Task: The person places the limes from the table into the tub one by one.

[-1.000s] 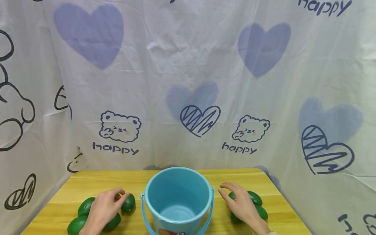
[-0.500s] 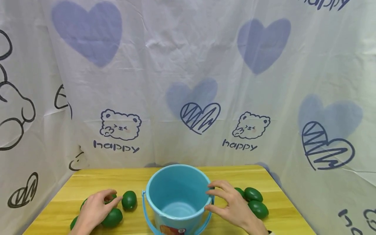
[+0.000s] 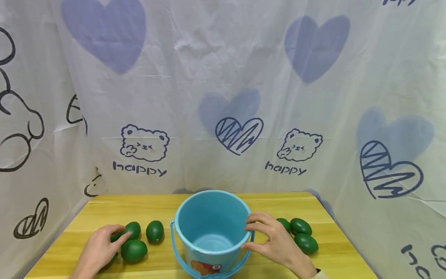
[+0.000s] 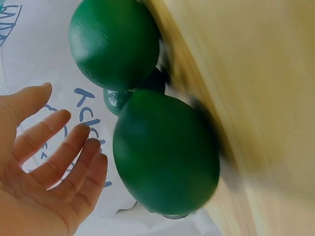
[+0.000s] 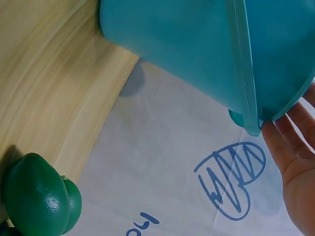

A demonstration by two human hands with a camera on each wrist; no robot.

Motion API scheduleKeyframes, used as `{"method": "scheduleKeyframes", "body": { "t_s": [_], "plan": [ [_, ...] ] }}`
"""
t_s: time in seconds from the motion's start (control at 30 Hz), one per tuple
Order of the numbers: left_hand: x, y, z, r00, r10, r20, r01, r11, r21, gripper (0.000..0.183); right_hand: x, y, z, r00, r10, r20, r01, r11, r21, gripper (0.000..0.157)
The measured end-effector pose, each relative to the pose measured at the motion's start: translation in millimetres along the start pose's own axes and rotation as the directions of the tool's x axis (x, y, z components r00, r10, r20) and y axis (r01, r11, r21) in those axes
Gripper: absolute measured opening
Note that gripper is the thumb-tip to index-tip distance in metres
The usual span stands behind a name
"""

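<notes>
A light-blue bucket (image 3: 209, 257) with a handle stands upright at the table's middle; its visible inside holds nothing. My right hand (image 3: 275, 238) touches its right rim with fingertips and thumb, the fingers fairly straight in the right wrist view. My left hand (image 3: 99, 246) is over the left group of smooth, dark-green, egg-shaped fruits (image 3: 134, 251), its fingers loosely spread. In the left wrist view, the left hand (image 4: 54, 162) has nothing in it and is apart from the nearest fruit (image 4: 167, 152). It partly hides some fruits in the head view.
Another group of green fruits (image 3: 306, 244) lies on the right of the yellow wooden table (image 3: 139, 203), behind my right hand. A single green fruit (image 3: 155, 232) sits between the left group and the bucket. A printed white cloth (image 3: 195, 166) hangs around the table.
My right hand has moved left from above the right fruits to the bucket's rim and stayed there. My left hand has drawn back leftward, uncovering more fruits. The head view has tilted down slightly.
</notes>
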State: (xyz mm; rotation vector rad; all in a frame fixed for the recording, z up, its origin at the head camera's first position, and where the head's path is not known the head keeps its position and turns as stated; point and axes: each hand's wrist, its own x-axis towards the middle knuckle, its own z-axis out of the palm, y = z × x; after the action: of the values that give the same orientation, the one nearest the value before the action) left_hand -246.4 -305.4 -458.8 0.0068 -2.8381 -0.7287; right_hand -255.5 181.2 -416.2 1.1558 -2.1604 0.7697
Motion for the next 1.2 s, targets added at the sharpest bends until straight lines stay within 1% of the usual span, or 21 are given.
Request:
{"method": "scheduleKeyframes", "body": {
  "t_s": [0.1, 0.3, 0.4, 0.5, 0.63, 0.73, 0.87, 1.0, 1.13, 1.2],
  "plan": [
    [-1.0, -4.3, -3.2, 1.000, -0.014, 0.005, 0.014, 1.000, 0.018, 0.048, 0.4, 1.5, -1.2, 1.000, 0.002, 0.011, -0.002, 1.000, -0.004, 0.034],
    [-4.4, -17.5, -7.6, 0.996, -0.078, 0.037, 0.077, 0.997, 0.023, 0.055, 0.8, 1.3, -3.8, 1.000, 0.009, 0.028, -0.009, 1.000, -0.008, 0.034],
    [-6.0, -25.0, -9.0, 0.988, -0.127, 0.087, 0.126, 0.992, 0.018, 0.062, 1.5, 1.3, -4.6, 0.999, 0.014, 0.036, -0.014, 1.000, -0.009, 0.033],
    [-7.5, -31.4, -9.4, 0.978, -0.162, 0.132, 0.160, 0.987, 0.020, 0.069, 2.1, 1.3, -5.2, 0.999, 0.025, 0.040, -0.024, 1.000, -0.015, 0.033],
    [-8.6, -37.0, -8.7, 0.973, -0.171, 0.153, 0.168, 0.985, 0.029, 0.076, 2.1, 1.0, -6.3, 0.999, 0.030, 0.040, -0.029, 0.999, -0.021, 0.033],
    [-9.2, -41.5, -6.7, 0.969, -0.178, 0.172, 0.178, 0.984, 0.016, 0.082, 1.9, 1.5, -6.9, 0.999, 0.022, 0.040, -0.021, 1.000, -0.018, 0.033],
    [-10.6, -47.5, -4.2, 0.951, -0.227, 0.210, 0.236, 0.972, -0.015, 0.089, 2.3, 2.4, -6.9, 0.999, 0.019, 0.047, -0.018, 1.000, -0.008, 0.032],
    [-12.6, -50.4, -4.3, 0.926, -0.281, 0.250, 0.297, 0.954, -0.029, 0.094, 2.9, 2.9, -6.1, 0.999, 0.015, 0.047, -0.015, 1.000, -0.002, 0.032],
    [-15.5, -50.5, -4.3, 0.899, -0.316, 0.302, 0.341, 0.939, -0.034, 0.099, 3.0, 3.2, -4.6, 0.999, 0.013, 0.049, -0.013, 1.000, -0.001, 0.031],
    [-17.7, -50.7, -3.6, 0.892, -0.320, 0.319, 0.350, 0.936, -0.040, 0.097, 2.9, 2.7, -3.7, 0.998, 0.014, 0.053, -0.015, 1.000, 0.003, 0.031]
  ]
}}
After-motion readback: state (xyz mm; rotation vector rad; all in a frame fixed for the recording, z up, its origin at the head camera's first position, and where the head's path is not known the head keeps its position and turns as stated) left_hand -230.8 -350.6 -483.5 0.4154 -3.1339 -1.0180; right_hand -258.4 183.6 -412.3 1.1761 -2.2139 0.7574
